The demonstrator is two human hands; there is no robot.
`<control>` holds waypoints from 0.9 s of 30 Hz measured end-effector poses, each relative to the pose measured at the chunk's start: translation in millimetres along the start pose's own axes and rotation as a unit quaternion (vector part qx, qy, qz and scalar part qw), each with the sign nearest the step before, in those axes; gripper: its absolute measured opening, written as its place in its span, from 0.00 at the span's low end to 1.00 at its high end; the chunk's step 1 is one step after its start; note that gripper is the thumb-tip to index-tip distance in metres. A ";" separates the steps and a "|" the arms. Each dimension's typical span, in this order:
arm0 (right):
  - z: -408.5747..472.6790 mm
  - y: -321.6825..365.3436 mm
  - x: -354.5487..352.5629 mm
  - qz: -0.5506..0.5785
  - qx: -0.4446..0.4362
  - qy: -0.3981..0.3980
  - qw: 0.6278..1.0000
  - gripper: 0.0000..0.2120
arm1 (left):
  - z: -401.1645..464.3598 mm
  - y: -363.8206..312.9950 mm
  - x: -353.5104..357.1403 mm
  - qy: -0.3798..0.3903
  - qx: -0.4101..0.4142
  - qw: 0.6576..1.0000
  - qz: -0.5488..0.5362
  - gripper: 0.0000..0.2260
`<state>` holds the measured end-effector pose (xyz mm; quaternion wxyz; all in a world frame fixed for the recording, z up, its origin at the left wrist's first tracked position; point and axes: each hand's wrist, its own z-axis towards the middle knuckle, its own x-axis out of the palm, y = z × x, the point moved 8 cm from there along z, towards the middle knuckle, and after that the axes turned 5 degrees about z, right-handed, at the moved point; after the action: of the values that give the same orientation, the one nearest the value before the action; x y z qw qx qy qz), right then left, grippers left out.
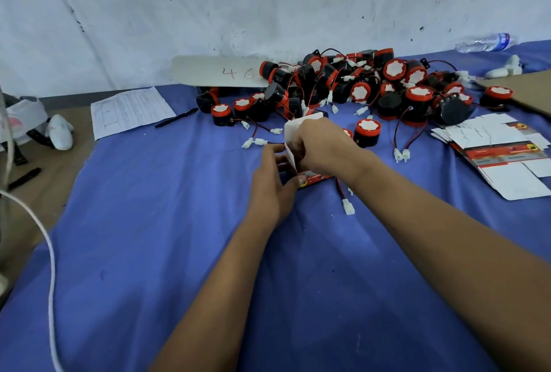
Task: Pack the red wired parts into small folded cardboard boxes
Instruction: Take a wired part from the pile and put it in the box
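A small red and white cardboard box [313, 178] stands on the blue cloth at the middle of the view, its white flap [290, 139] raised. My left hand [272, 183] grips the box's near left side. My right hand [320, 145] reaches over the top with fingers curled on the flap. A red and black wire with a white plug [347, 206] hangs out of the box on the right. A big pile of red and black wired parts [357, 88] lies just behind the hands. Whatever sits inside the box is hidden.
Flat unfolded box blanks [501, 148] lie stacked at the right. A paper sheet [131, 110] and a pen [176, 117] lie at the left, a white card marked 46 [220, 73] leans on the wall. A water bottle [486, 42] lies far right; a white cord [50, 267] runs along the left.
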<state>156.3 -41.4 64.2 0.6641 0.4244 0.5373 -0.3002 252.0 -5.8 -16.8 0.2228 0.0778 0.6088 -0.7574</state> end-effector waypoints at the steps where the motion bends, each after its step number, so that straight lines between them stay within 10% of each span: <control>1: -0.4 -1.2 0.6 0.010 -0.009 -0.014 1.000 0.10 | 0.1 0.8 0.5 0.000 -0.001 1.000 -0.002 0.26; 4: -7.9 -8.4 -1.6 0.054 -0.035 -0.048 0.997 0.22 | -0.9 1.0 -0.5 -0.001 0.008 1.000 -0.013 0.28; 8: -23.2 -12.3 -12.9 0.120 -0.078 -0.063 0.988 0.13 | -1.8 -0.1 -7.6 0.005 0.031 0.999 -0.022 0.28; 13: -53.9 -70.2 -23.0 0.298 0.066 -0.352 0.885 0.10 | -2.0 1.7 -17.9 0.006 0.038 0.999 -0.020 0.26; 27: -33.1 -97.2 43.9 0.424 0.108 -0.257 0.862 0.15 | -13.3 -30.7 -22.9 -0.102 0.170 0.953 0.227 0.21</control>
<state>68.6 -54.2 -3.8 0.7916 0.5882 0.0801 -0.1449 257.1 17.4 16.1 0.4334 0.1733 0.4115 -0.7828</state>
